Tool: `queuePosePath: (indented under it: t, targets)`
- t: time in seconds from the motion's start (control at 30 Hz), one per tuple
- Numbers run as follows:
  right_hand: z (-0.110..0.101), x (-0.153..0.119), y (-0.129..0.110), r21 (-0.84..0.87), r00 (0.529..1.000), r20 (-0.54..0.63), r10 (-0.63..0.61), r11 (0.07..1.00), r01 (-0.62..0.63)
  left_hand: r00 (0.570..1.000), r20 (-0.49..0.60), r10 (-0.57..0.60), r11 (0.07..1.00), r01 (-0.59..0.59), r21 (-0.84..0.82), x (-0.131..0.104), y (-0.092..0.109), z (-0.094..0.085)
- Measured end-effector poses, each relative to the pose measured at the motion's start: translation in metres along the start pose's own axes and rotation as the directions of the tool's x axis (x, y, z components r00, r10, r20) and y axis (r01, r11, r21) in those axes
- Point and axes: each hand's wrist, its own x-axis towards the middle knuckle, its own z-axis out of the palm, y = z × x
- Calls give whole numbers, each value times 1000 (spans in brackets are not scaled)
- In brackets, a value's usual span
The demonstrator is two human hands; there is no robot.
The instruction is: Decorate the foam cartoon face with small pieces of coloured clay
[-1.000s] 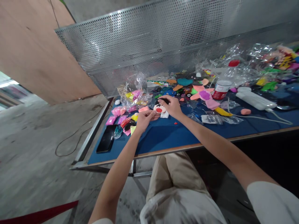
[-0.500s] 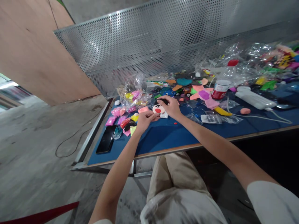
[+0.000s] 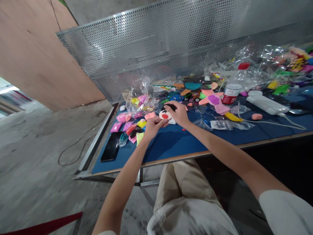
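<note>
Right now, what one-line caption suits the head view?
Right hand holds a small figure while left hand touches its lower edge, at a cluttered blue table.

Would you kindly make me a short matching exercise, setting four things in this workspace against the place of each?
Things:
1. Face figure
2. Black phone
3. Curved yellow piece
4. Perforated metal panel

Places:
A. On the table, to the right of both hands
B. Along the table's far side
C. Between the left hand and the right hand
D. Near the table's left end, beside small colourful packets

Right pairs: 1-C, 2-D, 3-A, 4-B
</note>
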Motion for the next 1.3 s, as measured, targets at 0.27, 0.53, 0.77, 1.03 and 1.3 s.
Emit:
queuePosePath:
  t: [0.27, 0.53, 0.77, 1.03, 1.3]
  targets:
    - [3, -2, -1, 72, 1000, 22, -19, 997, 17, 999, 3, -45, 999, 45, -9, 0, -1, 1]
    - [3, -3, 0, 202, 981, 100, 168, 962, -185, 998, -48, -32, 988, 24, -152, 3, -1, -2]
    - [5, 3, 11, 256, 875, 327, 357, 858, -445, 1000, 1, -7, 1000, 7, -12, 2, -3, -8]
    - [-2, 8, 23, 190, 881, 341, 328, 894, -407, 987, -36, -159, 983, 155, -100, 2, 5, -16]
    - [-8, 8, 31, -340, 854, 517, 64, 930, 137, 959, -107, -262, 954, 240, -182, -17, 22, -43]
